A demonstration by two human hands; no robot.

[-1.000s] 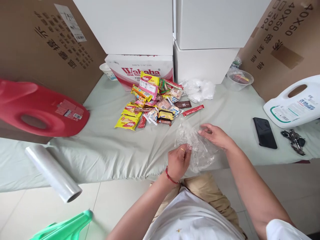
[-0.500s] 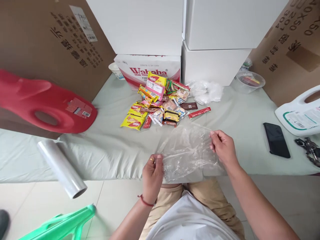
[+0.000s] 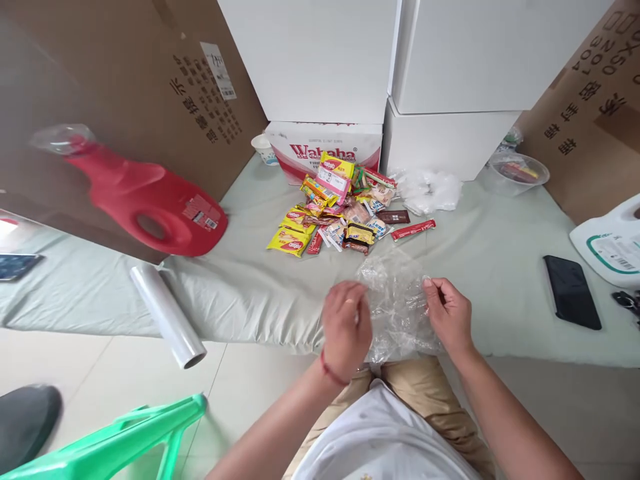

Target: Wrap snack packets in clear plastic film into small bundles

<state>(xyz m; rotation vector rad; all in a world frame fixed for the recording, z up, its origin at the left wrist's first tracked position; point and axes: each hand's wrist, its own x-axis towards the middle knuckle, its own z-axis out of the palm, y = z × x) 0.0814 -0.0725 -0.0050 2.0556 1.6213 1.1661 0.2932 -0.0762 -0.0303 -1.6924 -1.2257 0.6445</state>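
A clear plastic bag [image 3: 397,303] hangs crumpled over the front edge of the cloth-covered surface. My right hand [image 3: 450,313] pinches its right edge between thumb and fingers. At the bag's left side my left hand [image 3: 347,327] is smeared by motion, its fingers curled; whether they grip the plastic cannot be made out. Just beyond the bag lies a heap of small wrapped snacks: yellow wafer packs [image 3: 289,241], a brown bar [image 3: 393,217], a red stick pack [image 3: 413,230] and several others.
A red jug [image 3: 170,213] and a film roll [image 3: 167,317] lie to the left. White thin bags [image 3: 433,190] rest by the white boxes [image 3: 450,143]. At right are a round tub [image 3: 517,175], a black phone [image 3: 573,292] and a white jug [image 3: 613,243]. A green stool [image 3: 125,433] stands below.
My left hand has moved inward toward my right hand and turned, and the bag, stretched out before, is now bunched. The whole view has shifted slightly left.
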